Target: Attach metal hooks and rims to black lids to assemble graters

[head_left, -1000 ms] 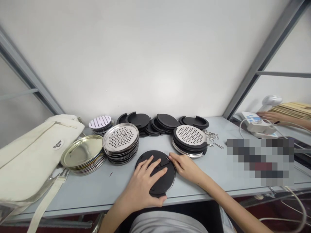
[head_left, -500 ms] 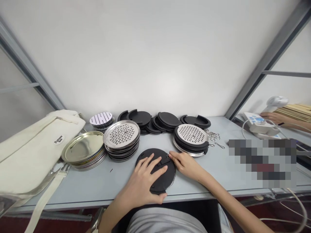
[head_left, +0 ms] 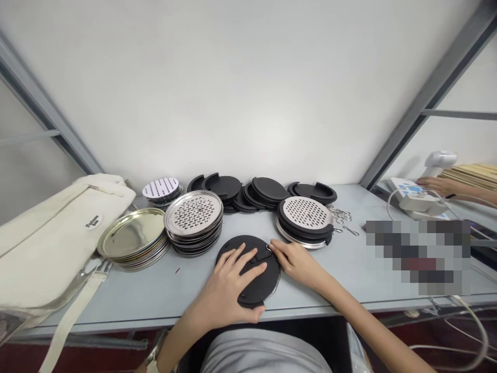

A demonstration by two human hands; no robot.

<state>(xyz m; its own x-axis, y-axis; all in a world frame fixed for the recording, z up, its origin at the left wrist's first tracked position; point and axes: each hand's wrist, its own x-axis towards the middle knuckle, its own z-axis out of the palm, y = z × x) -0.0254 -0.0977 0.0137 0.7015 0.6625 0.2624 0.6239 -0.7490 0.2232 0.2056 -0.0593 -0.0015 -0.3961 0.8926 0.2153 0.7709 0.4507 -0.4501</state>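
A round black disc (head_left: 258,290) lies near the front edge of the table, with a slot and a raised part near its middle. My left hand (head_left: 227,292) rests on it, fingers spread and flat, the thumb at the near rim. At the disc's upper right edge, my right hand (head_left: 297,263) pinches a small metal wire hook (head_left: 268,248); its looped end shows and the rest is hidden by the fingers. Similar loose wire hooks (head_left: 342,215) lie farther right. Behind my right hand, a perforated metal grater disc (head_left: 308,212) sits in a black holder.
Left of the disc stand a stack of grater discs (head_left: 193,213) and a stack of gold-coloured metal lids (head_left: 134,233). Along the wall are black holders (head_left: 269,189) and round stickers (head_left: 160,187). A cream bag (head_left: 58,233) lies left; another person's hand (head_left: 435,183) is far right.
Both hands keep nearly the same places on the disc and the hook. The view has shifted very slightly; the other person's hand at far right has moved a little.
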